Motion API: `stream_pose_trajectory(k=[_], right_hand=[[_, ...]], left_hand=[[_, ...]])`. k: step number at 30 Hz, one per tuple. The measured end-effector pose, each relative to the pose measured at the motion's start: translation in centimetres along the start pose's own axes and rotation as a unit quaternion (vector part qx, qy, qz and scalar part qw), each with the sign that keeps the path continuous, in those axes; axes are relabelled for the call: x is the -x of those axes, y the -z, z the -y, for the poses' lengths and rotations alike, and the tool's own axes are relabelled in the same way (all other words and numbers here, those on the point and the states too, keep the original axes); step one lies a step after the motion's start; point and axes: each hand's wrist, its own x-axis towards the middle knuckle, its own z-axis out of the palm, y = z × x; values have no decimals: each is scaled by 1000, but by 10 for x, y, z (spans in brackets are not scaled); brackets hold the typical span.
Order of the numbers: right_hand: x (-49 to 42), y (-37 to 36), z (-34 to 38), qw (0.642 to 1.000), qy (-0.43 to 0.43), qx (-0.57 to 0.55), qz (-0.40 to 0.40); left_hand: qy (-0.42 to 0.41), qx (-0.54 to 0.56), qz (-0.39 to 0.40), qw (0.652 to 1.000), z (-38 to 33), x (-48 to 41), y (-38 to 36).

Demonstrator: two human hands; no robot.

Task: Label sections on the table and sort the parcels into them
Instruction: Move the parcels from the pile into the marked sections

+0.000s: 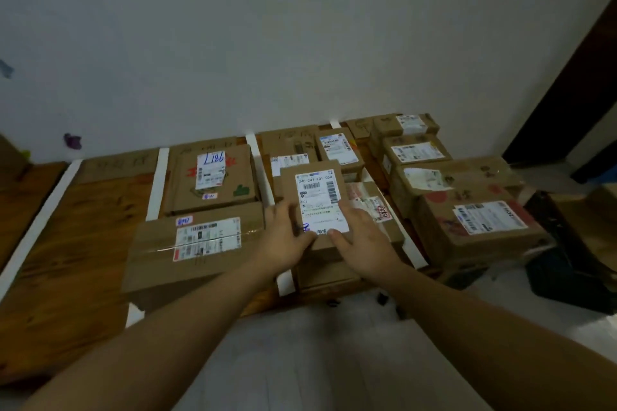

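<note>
Gripping a small parcel [317, 203] at mid-frame with both hands: left hand [287, 238] curled round its left edge, right hand [359, 238] round its right edge, thumbs laid on the foot of its white label. Resting, or nearly so, on a lower box [329, 272] at the near end of the third section from the left; cannot tell whether fully set down. Just left of the hands, a white tape strip [262, 177] marking the section border, then a wide box [193, 243] with a square box [213, 177] behind it. To the right, past another strip [414, 253], a stack of bigger boxes [474, 220]. Along the back of the table [83, 227], cardboard signs [123, 162] with faint, unreadable handwriting. Likely risks: releasing with the parcel overhanging the lower box, so tipping toward the near table edge; nudging it left over the tape strip into the neighbouring section; misreading the label in this dim light and sorting under the wrong sign.
</note>
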Motion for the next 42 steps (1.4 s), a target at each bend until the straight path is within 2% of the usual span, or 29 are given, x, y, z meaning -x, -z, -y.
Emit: stream_pose_trajectory(k=[6, 8, 10, 13, 15, 18, 20, 24, 27, 35, 42], right_hand=[[12, -9, -28, 996, -39, 12, 85], [12, -12, -31, 995, -40, 34, 88], [8, -10, -27, 987, -18, 112, 117], [0, 2, -14, 954, 14, 236, 182], [-9, 9, -4, 946, -4, 256, 198], [-24, 11, 17, 967, -49, 182, 172], [-34, 3, 43, 972, -41, 155, 172], [-46, -26, 132, 968, 66, 159, 182], [-52, -65, 215, 949, 133, 193, 211], [-44, -187, 425, 943, 176, 164, 231], [-57, -267, 553, 927, 232, 176, 236]], left_hand=[[-15, -136, 94, 986, 27, 20, -27], [-41, -283, 88, 954, 35, 16, -32], [-46, -397, 76, 913, 39, 9, -33], [-20, -443, 93, 891, 39, -3, -27], [-10, -434, 86, 897, 38, -6, -14], [17, -388, 33, 921, 34, -5, 22], [41, -381, 9, 924, 38, 2, 59], [112, -372, -28, 921, 64, 33, 150], [151, -354, -68, 920, 98, 64, 227], [242, -283, -138, 918, 222, 153, 435], [283, -268, -179, 903, 286, 197, 569]])
